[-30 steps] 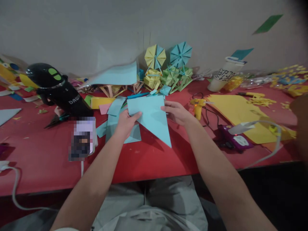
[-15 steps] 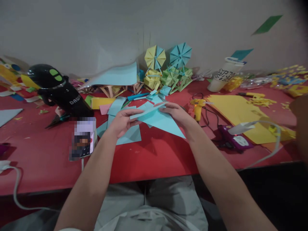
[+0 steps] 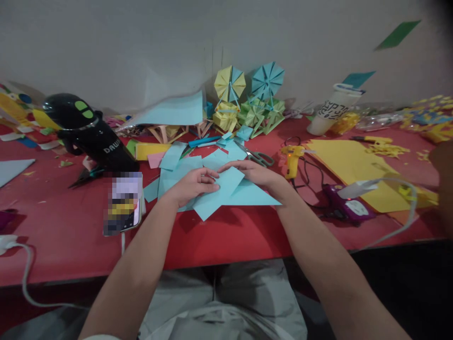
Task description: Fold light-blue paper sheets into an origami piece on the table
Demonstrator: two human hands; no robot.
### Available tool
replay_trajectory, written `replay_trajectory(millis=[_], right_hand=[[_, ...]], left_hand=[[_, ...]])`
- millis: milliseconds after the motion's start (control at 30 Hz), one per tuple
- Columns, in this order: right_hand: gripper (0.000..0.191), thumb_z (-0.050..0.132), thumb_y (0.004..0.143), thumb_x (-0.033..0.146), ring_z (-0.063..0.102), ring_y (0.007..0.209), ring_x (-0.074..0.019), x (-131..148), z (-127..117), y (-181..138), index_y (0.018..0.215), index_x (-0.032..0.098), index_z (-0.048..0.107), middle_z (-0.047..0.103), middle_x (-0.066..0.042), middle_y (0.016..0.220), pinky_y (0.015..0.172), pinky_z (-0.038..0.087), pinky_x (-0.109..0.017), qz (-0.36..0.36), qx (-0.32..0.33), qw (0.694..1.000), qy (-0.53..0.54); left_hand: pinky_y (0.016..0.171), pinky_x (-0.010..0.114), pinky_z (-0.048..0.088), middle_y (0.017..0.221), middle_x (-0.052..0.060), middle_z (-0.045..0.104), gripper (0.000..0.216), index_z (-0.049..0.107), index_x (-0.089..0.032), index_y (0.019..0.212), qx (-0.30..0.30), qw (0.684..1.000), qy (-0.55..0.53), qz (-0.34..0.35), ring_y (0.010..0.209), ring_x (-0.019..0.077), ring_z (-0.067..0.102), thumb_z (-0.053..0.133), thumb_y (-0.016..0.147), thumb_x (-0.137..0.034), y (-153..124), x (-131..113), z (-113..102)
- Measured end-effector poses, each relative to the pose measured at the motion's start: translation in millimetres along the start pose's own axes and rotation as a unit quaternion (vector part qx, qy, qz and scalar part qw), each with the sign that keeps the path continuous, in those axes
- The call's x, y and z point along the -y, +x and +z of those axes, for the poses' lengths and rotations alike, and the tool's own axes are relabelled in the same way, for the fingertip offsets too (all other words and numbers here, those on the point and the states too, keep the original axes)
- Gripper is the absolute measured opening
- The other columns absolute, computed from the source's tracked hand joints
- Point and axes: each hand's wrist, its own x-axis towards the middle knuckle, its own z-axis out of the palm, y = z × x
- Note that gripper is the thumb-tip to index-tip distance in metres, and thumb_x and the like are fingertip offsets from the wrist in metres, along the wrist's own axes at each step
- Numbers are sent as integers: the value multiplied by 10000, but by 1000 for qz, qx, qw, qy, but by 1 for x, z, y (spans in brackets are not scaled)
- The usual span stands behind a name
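Note:
Between my two hands is a folded sheet of light blue paper (image 3: 226,191), with a narrow flap across its front and a long corner stretching right beneath my right wrist. My left hand (image 3: 191,186) grips its left side, thumb in front and fingers bent at the fold. My right hand (image 3: 260,174) holds the upper edge from behind; part of its fingers is hidden by the paper. More light blue paper pieces (image 3: 175,170) lie under and behind my hands. A pair of scissors (image 3: 264,158) with dark grey handles lies just beyond my right hand.
A yellow glue gun (image 3: 292,160), yellow sheets (image 3: 357,174) and a purple power socket (image 3: 348,208) are on the right. At left are a phone (image 3: 123,205) and a black bottle (image 3: 99,137). Folded paper umbrellas (image 3: 268,81) stand against the wall.
The blue paper has been lowered and turned, its folded flap now facing me. Both hands moved slightly down with it, and the scissors behind have come into sight.

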Motion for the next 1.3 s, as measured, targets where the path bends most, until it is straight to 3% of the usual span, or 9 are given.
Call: replay_trajectory(millis=[133, 300, 433, 567, 767, 967, 1300], right_hand=[[268, 738, 683, 332, 582, 730, -142, -1, -5, -1, 902, 187, 686, 676, -15, 841, 675, 448, -265, 38, -44, 998, -3], [239, 750, 651, 363, 444, 623, -89, 3, -4, -4, 720, 156, 651, 551, 43, 655, 626, 352, -254, 12, -1, 996, -92], [247, 702, 699, 386, 425, 628, -89, 5, 4, -1, 735, 145, 665, 538, 40, 649, 640, 343, -262, -5, 46, 989, -138], [316, 708, 695, 406, 454, 657, -97, 3, 7, 1, 850, 130, 690, 591, 16, 712, 661, 356, -269, 10, 37, 991, -130], [376, 744, 671, 443, 463, 678, -105, 7, 6, -3, 889, 141, 692, 603, 7, 754, 664, 356, -270, 9, 52, 993, -108], [396, 721, 697, 521, 285, 583, -77, 10, 8, -5, 744, 133, 655, 388, 50, 604, 548, 230, -258, -22, 10, 989, -147], [447, 666, 755, 584, 237, 558, -72, 11, 11, -7, 682, 149, 592, 314, 51, 587, 502, 190, -254, -71, -21, 981, -180]], left_hand=[[618, 252, 428, 803, -6, 596, 495, 659, -197, 1078, -86, 996, 12, 12, 678, 112, 554, 809, 611, -269, 3, 3, -7], [608, 254, 438, 743, -1, 625, 231, 673, -168, 810, -37, 999, 20, 2, 672, 129, 568, 771, 650, -303, 2, 1, -2], [629, 279, 479, 766, 25, 674, 294, 667, -173, 815, -50, 999, -2, 8, 681, 154, 606, 744, 697, -431, 4, 5, 3], [672, 293, 503, 794, 40, 699, 329, 678, -162, 852, -49, 999, -6, 18, 697, 157, 627, 776, 673, -420, 6, 8, 3], [598, 261, 469, 735, 16, 663, 287, 661, -158, 806, -97, 994, 31, 42, 639, 133, 587, 753, 682, -401, 6, 6, 3], [524, 225, 410, 655, -21, 584, 258, 614, -161, 713, -134, 985, 51, 100, 570, 97, 499, 729, 694, -391, 4, 0, 7], [538, 236, 396, 653, -21, 550, 302, 605, -162, 721, -163, 969, 87, 164, 589, 102, 476, 717, 713, -442, 1, 0, 6]])
